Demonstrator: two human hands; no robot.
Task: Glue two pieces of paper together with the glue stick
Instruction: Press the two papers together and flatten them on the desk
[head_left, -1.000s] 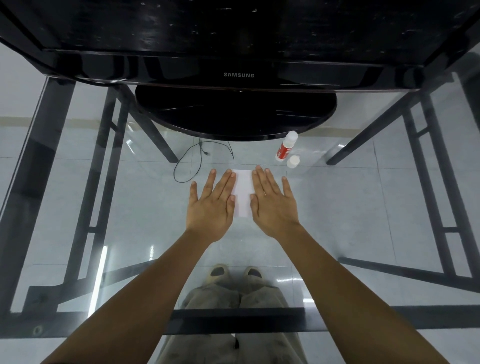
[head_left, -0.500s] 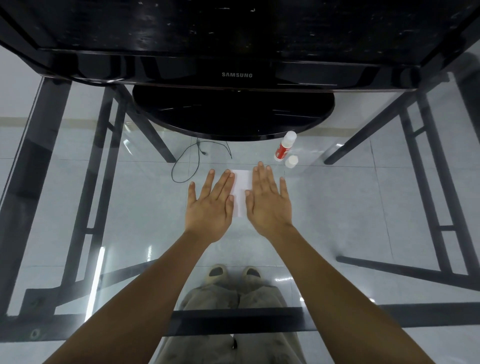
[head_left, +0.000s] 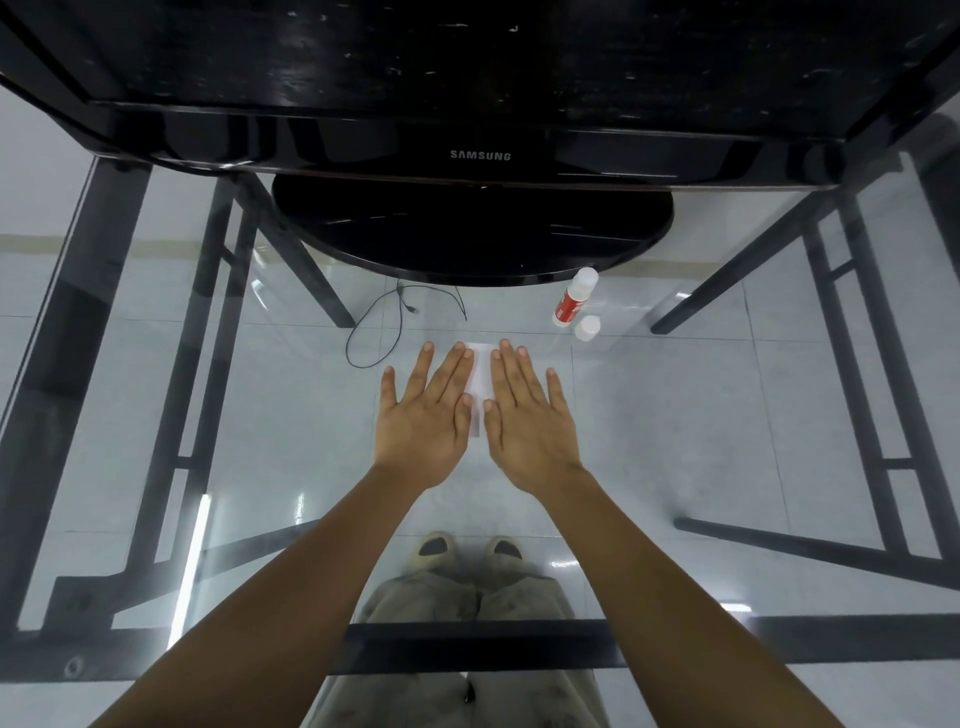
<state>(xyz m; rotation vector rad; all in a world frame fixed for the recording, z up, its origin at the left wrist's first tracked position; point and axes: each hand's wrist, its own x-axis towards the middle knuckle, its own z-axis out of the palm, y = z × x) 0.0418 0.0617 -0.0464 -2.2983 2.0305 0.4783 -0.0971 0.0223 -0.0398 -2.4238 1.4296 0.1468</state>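
White paper (head_left: 480, 382) lies flat on the glass table (head_left: 701, 415), mostly covered by both hands; only a narrow strip shows between them. My left hand (head_left: 423, 418) rests palm down on its left part, fingers spread. My right hand (head_left: 530, 421) presses flat on its right part. Whether it is one sheet or two stacked I cannot tell. The glue stick (head_left: 574, 297), white with a red label, stands uncapped at the back right, and its white cap (head_left: 587, 328) sits just beside it.
A black Samsung monitor (head_left: 478, 156) on a round base (head_left: 467, 234) stands at the table's back. A thin black cable (head_left: 395, 322) is seen left of the paper. Dark table legs, floor tiles and my feet show through the glass.
Both hands have slid closer together over the paper, so less of the white strip shows between them. The glue stick and cap have not moved.
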